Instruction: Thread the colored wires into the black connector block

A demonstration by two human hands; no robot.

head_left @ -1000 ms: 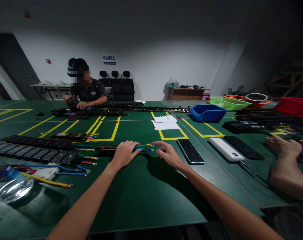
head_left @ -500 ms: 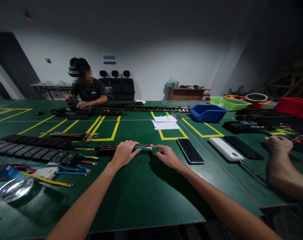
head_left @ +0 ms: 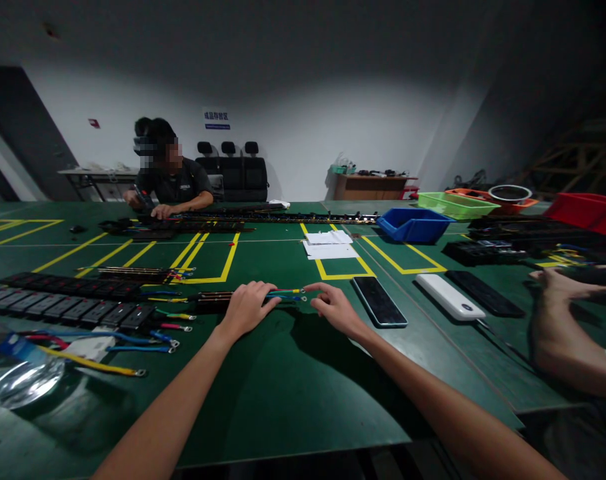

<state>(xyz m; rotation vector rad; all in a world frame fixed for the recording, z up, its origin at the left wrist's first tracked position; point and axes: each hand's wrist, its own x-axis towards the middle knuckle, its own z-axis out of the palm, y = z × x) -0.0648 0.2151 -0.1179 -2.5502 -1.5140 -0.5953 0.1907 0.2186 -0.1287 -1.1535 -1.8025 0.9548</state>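
My left hand (head_left: pixel 250 307) lies over a dark bar with copper-coloured strips (head_left: pixel 213 297), its fingers wrapped over the bar's right part. Coloured wires (head_left: pixel 287 294) with ring lugs stick out to the right of that hand. My right hand (head_left: pixel 333 309) is at the tips of these wires, index finger stretched toward the lugs and the other fingers curled. Whether the finger touches a lug is too small to tell. To the left lie black socket strips (head_left: pixel 67 308) with lugged wires, and a thick yellow cable (head_left: pixel 93 361).
Right of my hands lie a phone (head_left: pixel 380 301), a white power bank (head_left: pixel 449 297) and a black phone (head_left: pixel 484 293). Farther back are papers (head_left: pixel 330 248) and a blue bin (head_left: pixel 413 225). A person (head_left: pixel 170 180) works across the table; another person's arm (head_left: pixel 565 327) is at right.
The coloured wires at my left hand have shifted and spread apart slightly. The hand of the person at right has moved onto a dark object. My own hands have barely moved.
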